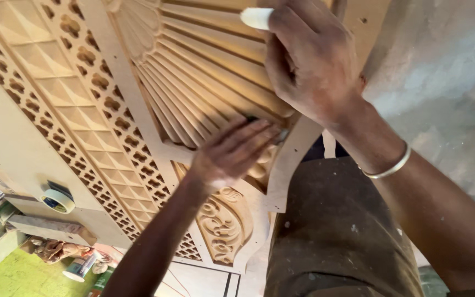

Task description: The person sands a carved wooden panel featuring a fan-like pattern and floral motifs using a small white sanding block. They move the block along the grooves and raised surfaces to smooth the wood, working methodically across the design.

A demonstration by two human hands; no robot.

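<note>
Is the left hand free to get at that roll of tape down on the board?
Probably yes. The left hand presses on the carved panel, and bare board lies between it and the tape roll at lower left, with nothing visibly blocking the way.

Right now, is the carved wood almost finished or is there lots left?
The carving itself looks done: the lattice strips, fan ribs and scroll are all cut. In hand is the ribbed part: the left hand presses on its lower end and the right hand rests on it, holding something white. The wood looks bare, so finishing may remain.
</note>
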